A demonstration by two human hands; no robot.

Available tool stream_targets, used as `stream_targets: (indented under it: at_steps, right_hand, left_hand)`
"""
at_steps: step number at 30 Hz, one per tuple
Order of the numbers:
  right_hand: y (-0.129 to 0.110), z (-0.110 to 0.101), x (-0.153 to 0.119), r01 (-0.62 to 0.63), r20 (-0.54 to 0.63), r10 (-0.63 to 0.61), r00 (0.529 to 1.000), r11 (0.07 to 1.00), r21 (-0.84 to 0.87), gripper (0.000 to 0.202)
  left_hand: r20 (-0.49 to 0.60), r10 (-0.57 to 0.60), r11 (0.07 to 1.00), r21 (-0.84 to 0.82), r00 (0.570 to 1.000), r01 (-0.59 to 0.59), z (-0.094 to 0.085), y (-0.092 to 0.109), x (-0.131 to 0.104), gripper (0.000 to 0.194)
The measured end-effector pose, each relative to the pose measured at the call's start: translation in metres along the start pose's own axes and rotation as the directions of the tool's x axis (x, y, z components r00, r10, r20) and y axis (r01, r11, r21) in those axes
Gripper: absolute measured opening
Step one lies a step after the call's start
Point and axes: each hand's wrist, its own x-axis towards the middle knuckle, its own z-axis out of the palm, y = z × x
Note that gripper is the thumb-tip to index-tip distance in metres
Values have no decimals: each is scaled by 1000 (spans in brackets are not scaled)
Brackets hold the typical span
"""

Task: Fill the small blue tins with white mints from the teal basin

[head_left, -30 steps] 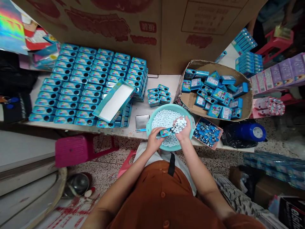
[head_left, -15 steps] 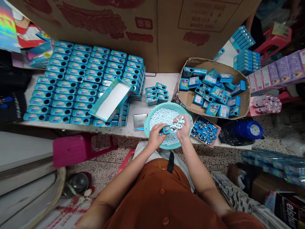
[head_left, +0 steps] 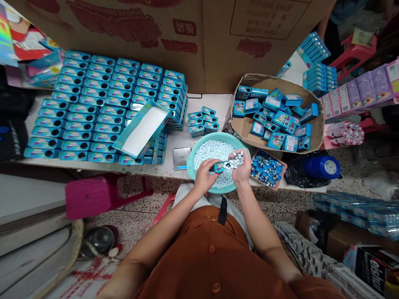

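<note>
A turquoise basin [head_left: 207, 151] full of small white candies stands at the table's front edge. Over its left half my left hand [head_left: 205, 176] grips a small blue box [head_left: 218, 167], which lies tilted with one end toward the right. My right hand [head_left: 242, 168] is cupped around a heap of white candies [head_left: 234, 161], its palm side against that end of the box. Several small blue boxes [head_left: 196, 123] stand in a group just behind the basin. A flat grey scale [head_left: 182, 157] lies to its left.
Rows of blue boxes [head_left: 84, 110] fill the left, with a white-lined tray [head_left: 141, 131] on top. At right are a cardboard box [head_left: 246, 135] of blue boxes and a pink tray [head_left: 277, 186] of blue and silver caps. Tall cardboard [head_left: 218, 70] stands behind.
The view has shifted slightly. The blue box in my left hand is turned a little more toward my right hand, and the candies in my right palm lie closer to its end.
</note>
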Motion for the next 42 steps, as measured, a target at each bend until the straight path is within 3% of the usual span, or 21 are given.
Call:
stream_targets:
  at_steps: [4,12,18,22,26,42]
  right_hand:
    - [-3,4,0,4,-38,-5,999,1000,-23,32]
    - [-3,-3,9,-102,-138,102,985,995,14,32]
    - [9,-29,16,13,-270,-52,962,990,-143,28]
    - [18,-50,15,11,-235,-93,968,944,-329,25]
    - [23,-64,11,-42,-214,-59,975,899,-436,30]
    - [44,-80,11,-52,-165,-38,986,860,-507,34]
  left_hand:
    - [-10,-18,1000,10,1000,18,2,2,1,36]
    - [-36,-98,995,0,995,98,5,-6,-1,34]
    - [-46,-138,990,-22,989,137,2,-19,0,32]
    - [-18,-146,989,25,989,147,4,-28,4,34]
    - [-25,-133,990,37,991,134,8,-34,8,34]
    - [-37,35,999,-35,999,-36,10,-48,13,30]
